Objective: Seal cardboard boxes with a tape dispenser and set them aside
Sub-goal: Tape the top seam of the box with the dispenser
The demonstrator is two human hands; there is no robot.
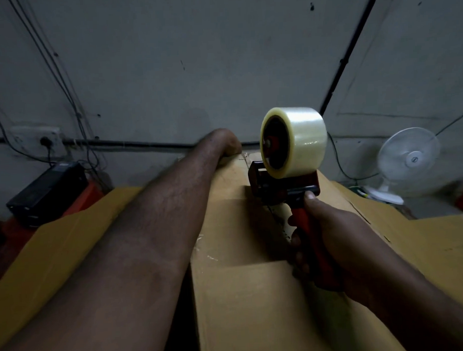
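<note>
My right hand (329, 240) is wrapped tight round the red handle of the tape dispenser (285, 184), thumb up near the metal frame, fingers curled closed on the grip. Dispenser stands upright w/ its front end down on the top of the cardboard box (244, 280), just right of the centre seam. The clear tape roll (295, 141) sits on its hub, nearly full, facing away & a bit left. My left arm stretches straight out across the box top; left hand (228, 144) is over the far edge, fingers bent down behind the edge so I can't see them — looks like it's hooked over the rim, but can't tell how tight. The box lies lengthwise away from me, top flaps folded flat, a flap edge crossing under the dispenser, some scuffs & bits of old tape near the middle. More flattened brown cardboard (57, 249) spreads left & right beneath/beside it. Light is dim. Far left by the wall: a black box-like device (47, 192) on something orange, cables running up to a wall socket (40, 140). Far right, near the wall: a white table fan (408, 161), well apart from the box. Grey wall behind, w/ a dark conduit (349, 53) running up at an angle.
</note>
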